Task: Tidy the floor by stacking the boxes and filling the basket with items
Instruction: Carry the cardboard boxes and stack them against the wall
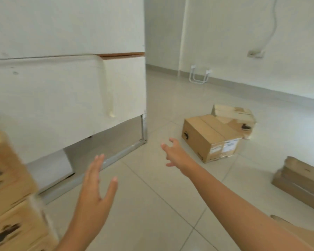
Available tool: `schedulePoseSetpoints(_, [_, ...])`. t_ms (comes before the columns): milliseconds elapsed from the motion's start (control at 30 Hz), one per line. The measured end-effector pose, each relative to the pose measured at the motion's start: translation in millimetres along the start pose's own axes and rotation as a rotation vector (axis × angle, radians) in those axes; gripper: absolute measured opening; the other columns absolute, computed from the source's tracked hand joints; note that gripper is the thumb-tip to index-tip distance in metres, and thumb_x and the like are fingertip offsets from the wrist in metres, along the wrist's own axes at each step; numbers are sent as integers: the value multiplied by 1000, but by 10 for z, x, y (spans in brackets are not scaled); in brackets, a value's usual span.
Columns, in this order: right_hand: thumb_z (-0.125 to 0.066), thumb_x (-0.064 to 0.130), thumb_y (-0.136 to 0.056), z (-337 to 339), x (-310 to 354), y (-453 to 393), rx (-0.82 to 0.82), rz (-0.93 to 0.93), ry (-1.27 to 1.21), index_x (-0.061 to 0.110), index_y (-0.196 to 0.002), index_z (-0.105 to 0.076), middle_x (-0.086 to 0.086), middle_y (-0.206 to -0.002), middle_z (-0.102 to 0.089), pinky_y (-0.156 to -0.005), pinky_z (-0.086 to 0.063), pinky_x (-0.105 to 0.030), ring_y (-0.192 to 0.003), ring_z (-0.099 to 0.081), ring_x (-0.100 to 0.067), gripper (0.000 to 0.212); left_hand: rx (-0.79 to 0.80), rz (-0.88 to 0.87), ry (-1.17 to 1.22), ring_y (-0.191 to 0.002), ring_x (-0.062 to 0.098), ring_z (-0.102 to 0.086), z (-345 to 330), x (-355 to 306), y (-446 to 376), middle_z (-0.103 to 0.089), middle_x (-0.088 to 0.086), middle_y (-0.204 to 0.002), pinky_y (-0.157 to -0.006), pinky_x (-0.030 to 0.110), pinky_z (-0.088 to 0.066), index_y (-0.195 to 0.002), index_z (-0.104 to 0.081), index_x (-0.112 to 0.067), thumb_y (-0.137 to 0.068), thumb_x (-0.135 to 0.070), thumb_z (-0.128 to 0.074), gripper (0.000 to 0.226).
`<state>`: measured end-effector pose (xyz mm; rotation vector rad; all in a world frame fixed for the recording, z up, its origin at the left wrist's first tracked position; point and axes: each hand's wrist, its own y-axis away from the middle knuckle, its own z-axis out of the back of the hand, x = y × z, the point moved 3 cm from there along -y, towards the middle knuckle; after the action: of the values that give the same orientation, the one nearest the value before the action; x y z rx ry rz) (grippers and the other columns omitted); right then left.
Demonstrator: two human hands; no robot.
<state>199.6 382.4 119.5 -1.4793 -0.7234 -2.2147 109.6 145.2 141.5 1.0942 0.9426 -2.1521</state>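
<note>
A closed brown cardboard box (210,136) sits on the tiled floor at centre right, with a torn cardboard box (234,116) just behind it. At the left edge stands a blurred stack of cardboard boxes (9,192), one on another. My right hand (174,153) is stretched forward with fingers spread, a short way left of the closed box, holding nothing. My left hand (96,185) is raised with straight fingers, empty, to the right of the stack. No basket is in view.
A large white block on a metal frame (67,91) fills the left half. More flattened or low cardboard (301,180) lies at the right edge, with another piece (283,220) by my right arm. A white wire bracket (199,75) leans against the far wall.
</note>
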Motion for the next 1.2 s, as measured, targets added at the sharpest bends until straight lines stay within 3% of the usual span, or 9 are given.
schedulePoseSetpoints(133, [-42, 36, -98, 896, -599, -319, -165, -122, -26, 20, -147, -18, -8, -149, -31, -91, -51, -37, -124, -46, -28, 57, 321, -47, -90, -142, 4, -13, -1309, -71, -410, -15, -7, -156, -117, 29, -14, -144, -23, -30, -90, -39, -46, 59])
schedulePoseSetpoints(233, [-43, 36, -98, 1408, -1034, -523, -220, -207, -40, 19, -147, -18, -7, -149, -29, -91, -50, -38, -126, -44, -28, 58, 472, -53, -126, -143, 3, -7, -2174, -70, -641, -7, -8, -156, -107, 16, -7, -147, -17, -27, -95, -37, -43, 59])
schedulePoseSetpoints(400, [-45, 31, -97, 2054, -1607, -881, -279, -314, -19, 19, -144, -22, -9, -139, -41, -87, -51, -36, -122, -48, -29, 54, 673, -80, -226, -144, 7, -3, -3332, -82, -877, 1, -8, -157, -113, 25, -11, -149, -12, -25, -97, -39, -38, 60])
schedulePoseSetpoints(467, [-46, 29, -96, 2260, -1806, -1057, -297, -332, 10, 19, -144, -23, -8, -128, -49, -96, -48, -42, -121, -49, -29, 54, 722, -108, -305, -144, 10, -6, -3704, -72, -980, -1, -7, -157, -115, 32, -14, -149, -13, -24, -98, -38, -36, 58])
schedulePoseSetpoints(833, [-48, 25, -96, 2704, -2436, -1776, -262, -304, 103, 18, -146, -23, -7, -146, -36, -107, -38, -44, -132, -39, -22, 56, 760, -243, -590, -145, 21, -8, -5352, 165, -1706, -7, 3, -158, -113, 39, -21, -149, -13, -12, -98, -29, -39, 60])
schedulePoseSetpoints(967, [-47, 24, -96, 2767, -2481, -1983, -245, -229, 205, 18, -146, -23, -3, -148, -33, -108, -34, -37, -134, -36, -21, 56, 780, -404, -840, -146, 23, 2, -5820, 187, -1969, -1, 7, -158, -117, 43, -7, -149, -5, -8, -96, -30, -45, 70])
schedulePoseSetpoints(1033, [-46, 25, -96, 2814, -2507, -2060, -229, -194, 235, 20, -146, -23, -1, -149, -31, -104, -32, -33, -134, -36, -20, 55, 747, -389, -854, -145, 24, -7, -5981, 207, -2005, -11, 10, -156, -117, 38, -7, -148, -12, -5, -92, -27, -54, 73])
schedulePoseSetpoints(1100, [-46, 25, -97, 2852, -2566, -2103, -225, -189, 250, 21, -146, -23, -1, -149, -30, -102, -33, -32, -133, -37, -21, 55, 634, -396, -835, -136, 25, -29, -6072, 189, -2026, -34, 13, -145, -112, 32, -22, -138, -32, -3, -88, -22, -60, 60])
schedulePoseSetpoints(1200, [-46, 26, -97, 2873, -2712, -2055, -218, -240, 257, 21, -147, -21, -3, -149, -29, -93, -37, -29, -124, -44, -20, 56, 575, -587, -988, -111, 24, -52, -6147, 107, -2010, -55, 12, -119, -95, 29, -39, -117, -48, -4, -86, -17, -64, 37])
